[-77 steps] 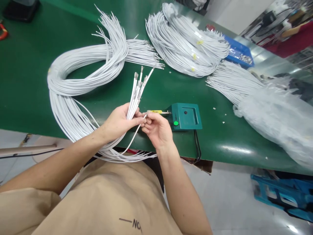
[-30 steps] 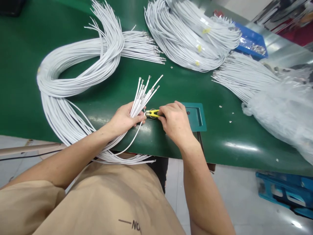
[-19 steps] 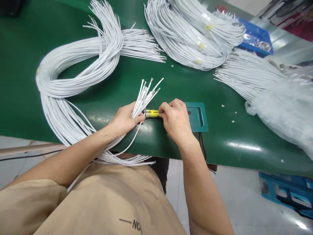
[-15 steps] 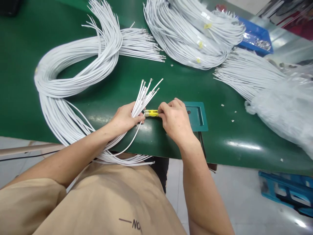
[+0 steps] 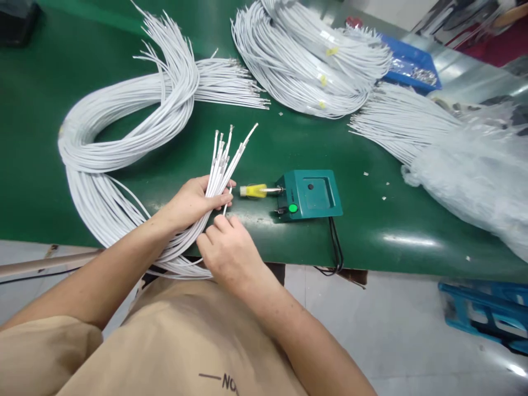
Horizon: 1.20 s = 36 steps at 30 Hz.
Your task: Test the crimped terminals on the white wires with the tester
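Note:
My left hand [image 5: 190, 201] grips a fanned bundle of white wires [image 5: 223, 157] with metal terminals on their tips, pointing up and away over the green table [image 5: 37, 181]. My right hand [image 5: 225, 247] sits just below it near the table's front edge, fingers pinched on a single white wire [image 5: 225, 202] whose tip rises beside the bundle. To the right lies a teal test box [image 5: 310, 194] with a green button [image 5: 293, 208]; a yellow-handled probe [image 5: 256, 191] sticks out of its left side, untouched.
A big looped coil of white wires [image 5: 111, 118] lies at the left, running down to my lap. More wire bundles [image 5: 305, 66] lie at the back, a blue tray of metal parts [image 5: 412, 69] beyond them, and a clear plastic bag [image 5: 474, 187] at the right.
My right hand has left the yellow probe and pulled back toward me, now pinching one wire below my left hand. The teal box is uncovered again. The left hand still holds the bundle.

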Available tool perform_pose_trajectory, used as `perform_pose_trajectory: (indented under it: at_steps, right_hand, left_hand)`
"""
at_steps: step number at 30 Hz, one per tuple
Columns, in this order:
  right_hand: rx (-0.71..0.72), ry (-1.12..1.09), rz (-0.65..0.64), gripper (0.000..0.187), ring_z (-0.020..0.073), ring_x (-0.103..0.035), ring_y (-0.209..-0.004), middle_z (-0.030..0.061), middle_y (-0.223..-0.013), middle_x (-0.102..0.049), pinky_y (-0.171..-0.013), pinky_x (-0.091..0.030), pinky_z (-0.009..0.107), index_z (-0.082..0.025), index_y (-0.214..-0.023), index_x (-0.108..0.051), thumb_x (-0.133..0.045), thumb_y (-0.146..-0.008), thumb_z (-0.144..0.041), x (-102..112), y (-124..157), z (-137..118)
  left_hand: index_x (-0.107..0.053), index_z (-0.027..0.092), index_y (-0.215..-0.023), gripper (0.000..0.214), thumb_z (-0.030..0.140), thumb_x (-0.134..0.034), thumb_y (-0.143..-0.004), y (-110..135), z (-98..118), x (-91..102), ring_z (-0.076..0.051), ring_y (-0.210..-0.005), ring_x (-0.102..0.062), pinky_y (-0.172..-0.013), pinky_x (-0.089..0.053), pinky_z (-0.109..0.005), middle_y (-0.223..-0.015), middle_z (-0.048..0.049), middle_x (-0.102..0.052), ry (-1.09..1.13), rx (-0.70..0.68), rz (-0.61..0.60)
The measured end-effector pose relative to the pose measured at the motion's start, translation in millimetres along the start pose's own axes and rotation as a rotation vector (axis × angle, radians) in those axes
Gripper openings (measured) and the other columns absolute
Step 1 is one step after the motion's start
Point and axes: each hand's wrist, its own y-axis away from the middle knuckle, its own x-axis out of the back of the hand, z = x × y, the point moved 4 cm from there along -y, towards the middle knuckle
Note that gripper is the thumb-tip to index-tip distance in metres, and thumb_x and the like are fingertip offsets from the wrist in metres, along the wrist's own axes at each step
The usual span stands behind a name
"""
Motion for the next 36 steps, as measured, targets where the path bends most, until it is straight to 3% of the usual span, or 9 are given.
perform_pose_trajectory:
  at_steps: [6,9,11,14,17,24,30,33,36]
  right_hand:
    - [-0.058,-0.099,-0.238,0.013,0.0197,-0.053,-0.066,0.0063,-0.064,-0.061,-0.057,-0.034,0.032,-0.014,-0.076,-0.058,-0.048,-0.08,-0.008,-9.9,12.5,-28.1]
    - [-0.181,-0.314,-0.322,0.014,0.0147,-0.048,-0.049,0.0016,-0.058,-0.061,-0.049,-0.029,0.029,-0.019,-0.07,-0.059,-0.053,-0.082,-0.022,1.6,15.2,-17.5]
    - [-0.424,-0.42,-0.143,0.022,0.0128,-0.05,-0.051,0.0009,-0.063,-0.063,-0.051,-0.032,0.027,-0.019,-0.071,-0.06,-0.051,-0.087,-0.03,21.2,11.4,11.4]
    - [-0.783,-0.639,0.354,0.024,0.0099,-0.052,-0.056,-0.0024,-0.066,-0.061,-0.057,-0.038,0.024,-0.02,-0.085,-0.062,-0.05,-0.088,-0.041,51.3,8.7,63.6]
    - [-0.767,-0.937,0.562,0.027,0.0072,-0.048,-0.052,-0.0051,-0.068,-0.058,-0.055,-0.04,0.023,-0.02,-0.089,-0.061,-0.062,-0.078,-0.045,57.7,0.4,90.1]
    - [-0.782,-1.195,0.543,0.021,0.0068,-0.044,-0.05,-0.0045,-0.059,-0.055,-0.051,-0.037,0.022,-0.017,-0.066,-0.062,-0.067,-0.072,-0.036,38.6,-6.1,74.9]
    - [-0.823,-1.263,0.534,0.015,0.0094,-0.051,-0.052,-0.0018,-0.064,-0.062,-0.05,-0.038,0.022,-0.018,-0.072,-0.065,-0.066,-0.073,-0.032,34.6,-3.7,65.2]
    - [-0.821,-1.29,0.555,0.014,0.0075,-0.045,-0.05,-0.0021,-0.063,-0.061,-0.049,-0.035,0.022,-0.017,-0.072,-0.067,-0.065,-0.073,-0.031,30.5,-3.0,68.2]
    - [-0.83,-1.553,0.561,0.015,0.0051,-0.036,-0.047,-0.004,-0.058,-0.053,-0.046,-0.029,0.021,-0.015,-0.074,-0.068,-0.065,-0.071,-0.03,17.0,-3.8,68.9]
  left_hand:
    - [-0.071,0.017,-0.093,0.035,0.041,-0.073,-0.068,7.5,-5.0,5.0,-0.017,-0.073,-0.062,-0.066,-0.047,-0.026,-0.085,-0.0051,-0.071,0.09,0.01,0.013]
    - [-0.072,0.019,-0.097,0.04,0.043,-0.074,-0.065,13.8,-4.5,8.5,-0.02,-0.082,-0.064,-0.073,-0.048,-0.029,-0.091,-0.0055,-0.073,0.076,0.027,0.053]
    - [-0.072,0.019,-0.099,0.042,0.041,-0.076,-0.063,19.6,-0.7,8.3,-0.022,-0.086,-0.065,-0.078,-0.048,-0.03,-0.094,-0.0048,-0.073,0.054,0.017,0.051]
    - [-0.072,0.02,-0.099,0.041,0.038,-0.077,-0.062,29.3,5.3,6.0,-0.023,-0.088,-0.065,-0.079,-0.048,-0.031,-0.095,-0.0036,-0.073,0.007,-0.004,0.046]
    - [-0.071,0.018,-0.093,0.036,0.037,-0.078,-0.062,37.4,8.0,3.4,-0.023,-0.082,-0.065,-0.076,-0.048,-0.031,-0.087,-0.0032,-0.073,-0.042,0.014,0.036]
    - [-0.066,0.017,-0.089,0.029,0.037,-0.074,-0.069,36.3,25.2,2.1,-0.016,-0.08,-0.062,-0.075,-0.048,-0.027,-0.092,-0.0042,-0.069,0.23,-0.061,-0.003]
    - [-0.06,0.017,-0.077,0.028,0.035,-0.077,-0.064,32.9,30.9,-1.7,-0.014,-0.068,-0.06,-0.064,-0.047,-0.026,-0.073,-0.0005,-0.064,0.166,-0.106,0.033]
    - [-0.059,0.016,-0.078,0.026,0.032,-0.076,-0.066,35.4,32.6,-3.2,-0.013,-0.068,-0.059,-0.067,-0.047,-0.026,-0.074,0.0001,-0.063,0.128,-0.112,0.051]
    - [-0.056,0.016,-0.077,0.025,0.029,-0.075,-0.067,36.5,34.2,-3.5,-0.012,-0.065,-0.059,-0.066,-0.048,-0.025,-0.073,0.0015,-0.062,0.123,-0.096,0.059]
